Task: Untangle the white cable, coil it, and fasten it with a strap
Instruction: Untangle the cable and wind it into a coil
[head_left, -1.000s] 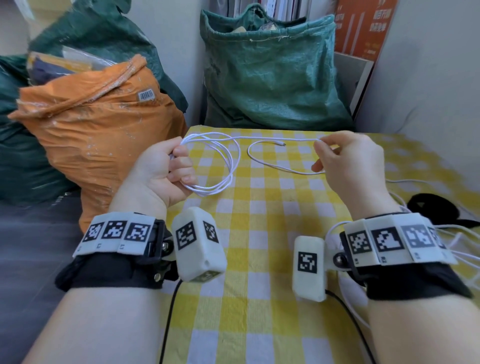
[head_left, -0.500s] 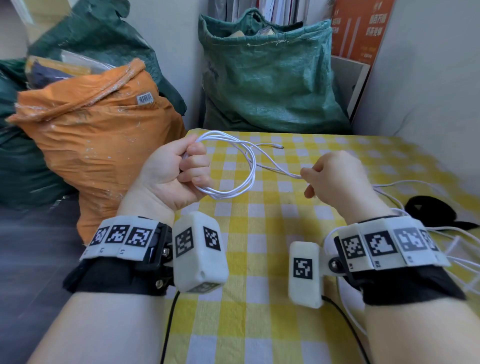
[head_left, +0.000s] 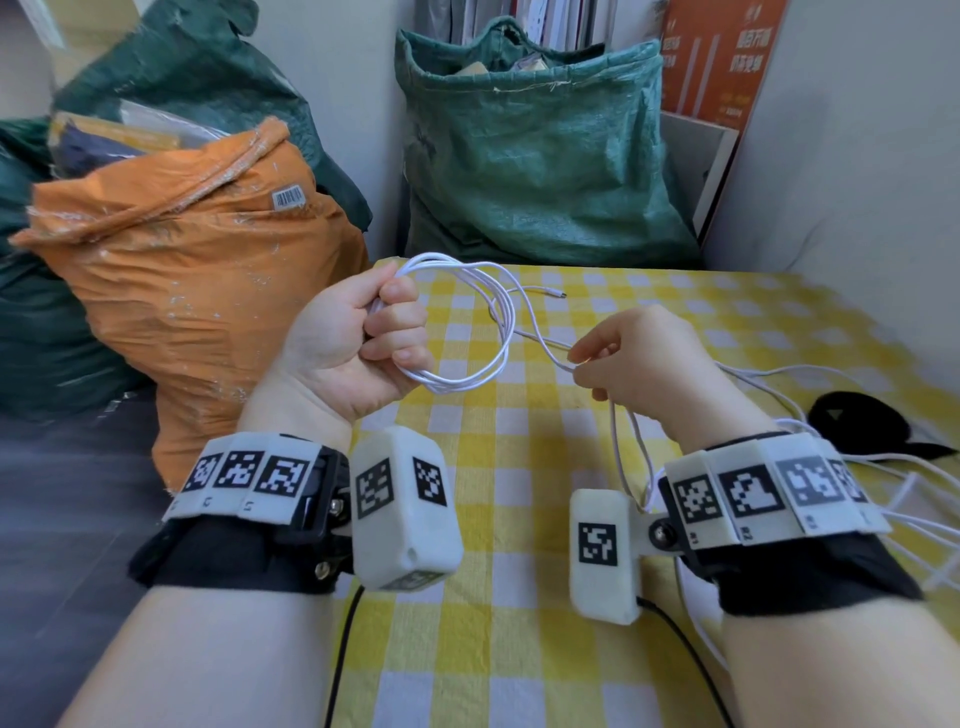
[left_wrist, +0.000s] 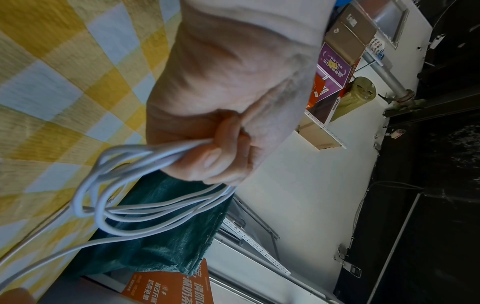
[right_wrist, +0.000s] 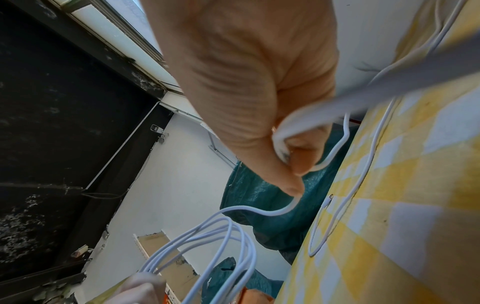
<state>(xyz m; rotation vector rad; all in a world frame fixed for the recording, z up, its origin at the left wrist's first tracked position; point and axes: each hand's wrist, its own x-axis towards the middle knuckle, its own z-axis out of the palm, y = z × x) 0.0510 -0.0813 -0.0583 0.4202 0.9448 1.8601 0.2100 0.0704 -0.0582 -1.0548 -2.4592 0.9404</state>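
Table (head_left: 519, 649) under yellow-and-white check cloth, sacks past its far edge: orange sack (head_left: 197, 291) off the far-left corner, green sack (head_left: 535, 166) behind the far edge.

White cable (head_left: 498, 338) held above the far-left part of the table, coil hanging from left hand (head_left: 358, 338). Left fingers clenched round the gathered turns, several strands bunched in the fist, plain in the left wrist view (left_wrist: 155, 156). Coil now nearer the body than half a second ago, loop standing more upright and narrower. One more turn apparently laid in since a second back; free run shorter.

Right hand (head_left: 639, 358) drawn in toward the coil, now just beside it rather than well apart. Thumb and forefinger pinching the loose strand (right_wrist: 285, 207), other fingers curled. Slack dropping from the pinch toward the right wrist, more cable lying along the right edge.

Coil long axis roughly near-to-far, plane close to vertical, open face toward the right hand. Loose plug end (head_left: 558, 294) resting on the cloth near the far edge, pointing right.

Black strap (head_left: 862, 421) lying near the right edge, untouched.

Judgement: coiling mid-way, untangled enough to feed; remaining slack on the right yet to be wound, fastening not yet begun.
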